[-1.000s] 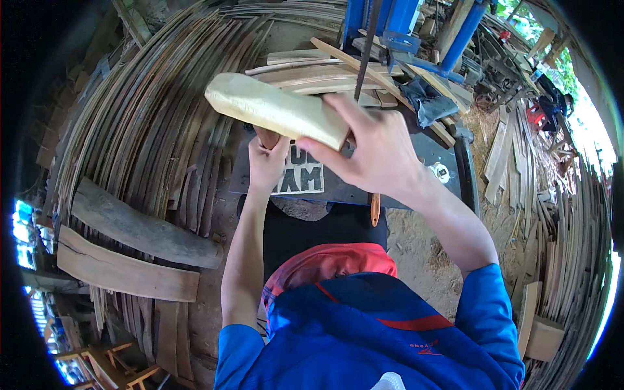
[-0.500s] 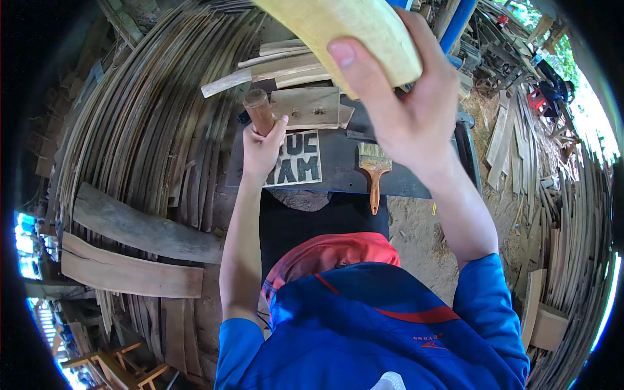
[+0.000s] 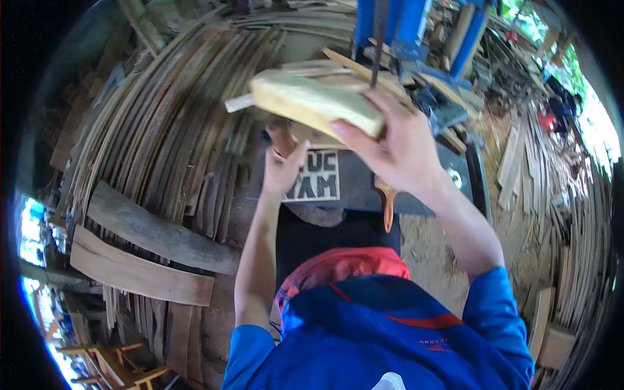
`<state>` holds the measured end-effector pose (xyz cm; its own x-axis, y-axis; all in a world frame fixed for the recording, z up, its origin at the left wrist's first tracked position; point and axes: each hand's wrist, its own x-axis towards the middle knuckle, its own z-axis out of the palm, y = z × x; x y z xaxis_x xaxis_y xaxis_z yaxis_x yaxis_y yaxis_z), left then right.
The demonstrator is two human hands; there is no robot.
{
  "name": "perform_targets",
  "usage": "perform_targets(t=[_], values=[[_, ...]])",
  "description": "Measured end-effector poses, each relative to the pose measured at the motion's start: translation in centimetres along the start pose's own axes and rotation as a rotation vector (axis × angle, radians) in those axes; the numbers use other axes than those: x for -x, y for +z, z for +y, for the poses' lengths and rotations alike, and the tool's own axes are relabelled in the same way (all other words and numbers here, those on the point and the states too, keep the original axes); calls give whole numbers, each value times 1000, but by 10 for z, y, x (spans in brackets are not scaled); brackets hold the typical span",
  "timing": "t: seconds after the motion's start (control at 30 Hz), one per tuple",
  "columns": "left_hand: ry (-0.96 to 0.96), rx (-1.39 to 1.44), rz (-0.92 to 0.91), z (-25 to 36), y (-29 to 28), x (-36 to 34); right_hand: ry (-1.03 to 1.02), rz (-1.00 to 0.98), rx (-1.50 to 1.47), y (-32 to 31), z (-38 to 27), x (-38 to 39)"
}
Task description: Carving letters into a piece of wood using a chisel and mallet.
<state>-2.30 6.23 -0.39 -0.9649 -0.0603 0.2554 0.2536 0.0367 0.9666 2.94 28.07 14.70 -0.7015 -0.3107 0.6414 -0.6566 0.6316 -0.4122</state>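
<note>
My right hand (image 3: 404, 146) grips one end of a thick pale-yellow wooden block (image 3: 305, 101), slightly curved and held up above the table. In my left hand (image 3: 283, 168) is a round brown wooden handle (image 3: 281, 136); its lower part is hidden by the fingers. The block's far end hangs just beyond that handle, and I cannot tell whether they touch. Beneath my left hand lies a pale square board (image 3: 320, 175) with black lettering. A flat paintbrush (image 3: 388, 208) pokes out below my right forearm, its bristles mostly covered.
A dark tabletop (image 3: 416, 203) lies under my hands, with wood pieces (image 3: 242, 102) at its far side. Blue machinery (image 3: 390, 29) stands beyond. Long stacked boards (image 3: 162, 97) fill the left, and loose planks (image 3: 513, 153) lie on the dusty ground at right.
My right hand has brought the block down from close to the view, toward the left-hand handle. The brush's bristles are now largely hidden, and the whole view has shifted slightly.
</note>
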Motion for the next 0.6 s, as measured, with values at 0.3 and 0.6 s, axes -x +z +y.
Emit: perform_targets(t=[0.3,0.6], values=[[47,106,125,-20,-10,42,600,30,-547,63,35,90],[238,505,394,-49,-48,115,924,-144,-612,127,78,150]])
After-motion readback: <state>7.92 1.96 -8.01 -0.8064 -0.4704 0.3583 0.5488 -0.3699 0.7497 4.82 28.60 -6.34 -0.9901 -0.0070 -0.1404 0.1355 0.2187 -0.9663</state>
